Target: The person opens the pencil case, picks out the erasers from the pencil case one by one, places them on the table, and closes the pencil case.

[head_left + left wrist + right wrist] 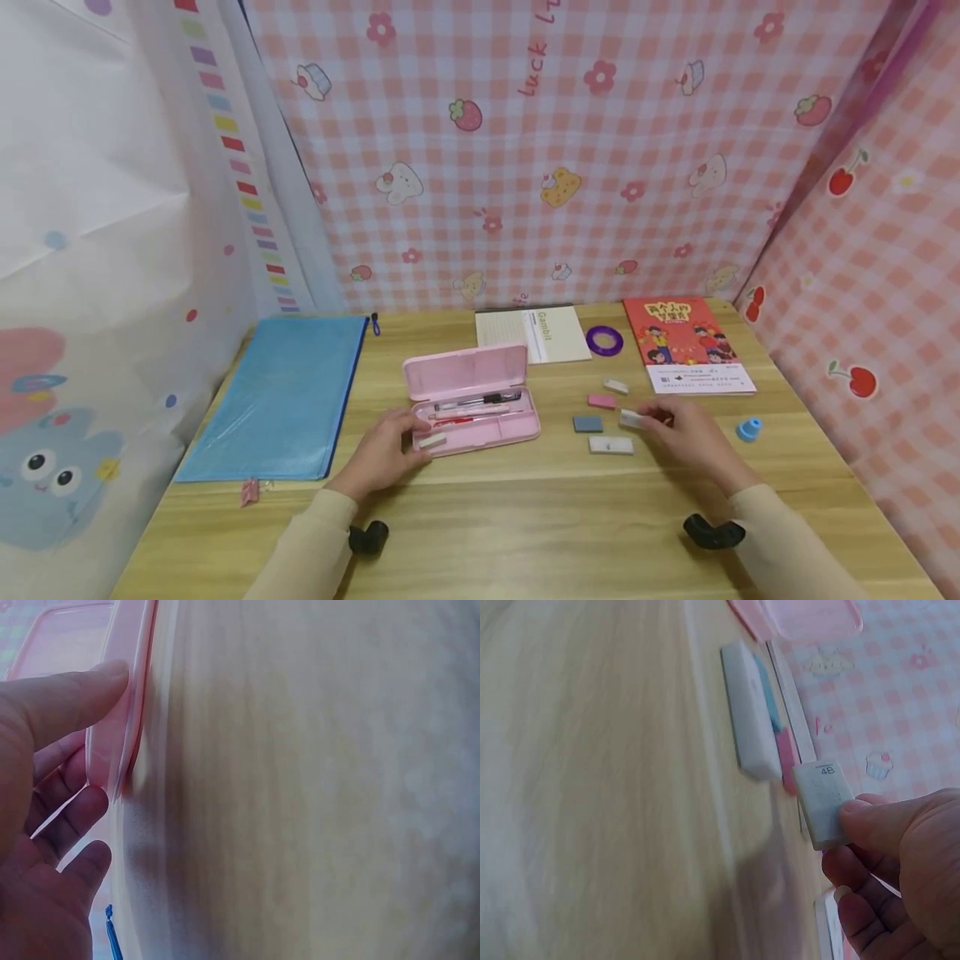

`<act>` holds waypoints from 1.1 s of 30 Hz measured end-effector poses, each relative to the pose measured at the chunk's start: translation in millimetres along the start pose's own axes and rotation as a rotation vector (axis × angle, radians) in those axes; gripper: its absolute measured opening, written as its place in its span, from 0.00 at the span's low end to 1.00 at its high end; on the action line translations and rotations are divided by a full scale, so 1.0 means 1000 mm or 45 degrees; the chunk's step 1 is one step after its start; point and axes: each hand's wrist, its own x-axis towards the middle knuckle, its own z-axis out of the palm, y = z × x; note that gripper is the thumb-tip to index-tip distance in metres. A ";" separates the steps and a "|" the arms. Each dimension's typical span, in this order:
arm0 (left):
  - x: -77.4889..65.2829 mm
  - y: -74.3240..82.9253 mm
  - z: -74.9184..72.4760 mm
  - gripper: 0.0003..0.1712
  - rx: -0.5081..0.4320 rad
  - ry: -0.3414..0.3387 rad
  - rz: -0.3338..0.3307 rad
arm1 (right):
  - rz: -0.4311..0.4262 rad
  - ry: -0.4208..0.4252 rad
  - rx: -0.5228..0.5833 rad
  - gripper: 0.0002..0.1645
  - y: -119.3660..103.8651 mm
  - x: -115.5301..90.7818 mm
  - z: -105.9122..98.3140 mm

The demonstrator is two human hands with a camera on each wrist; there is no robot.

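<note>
An open pink pencil case (517, 429) lies on the table with several pens (480, 408) inside. A white eraser (432, 440) sits in its left front part. My left hand (386, 450) holds the case's left end, with the thumb (82, 697) along the front wall in the left wrist view. Between thumb and fingers, my right hand (690, 433) pinches a white eraser marked 4B (821, 799). Beside that hand lie a larger white eraser (611, 445), a blue-grey eraser (588, 424), a pink eraser (602, 402) and a small white eraser (617, 387).
At the left is a blue zip folder (277, 400), with a small pink piece (250, 492) before it. Behind the case lies a notebook (562, 333), next to a purple tape roll (604, 341). A red booklet (686, 342) and a small blue cone-shaped object (749, 429) are at right.
</note>
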 end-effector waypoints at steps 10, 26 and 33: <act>0.001 0.001 0.000 0.20 0.005 -0.005 0.004 | 0.005 -0.008 -0.037 0.07 0.016 -0.004 -0.003; 0.000 0.002 -0.001 0.19 0.006 -0.004 -0.004 | -0.019 -0.044 -0.076 0.15 0.022 0.002 0.007; -0.001 0.001 0.000 0.19 0.008 0.004 -0.002 | -0.041 -0.065 -0.117 0.16 0.019 0.008 0.010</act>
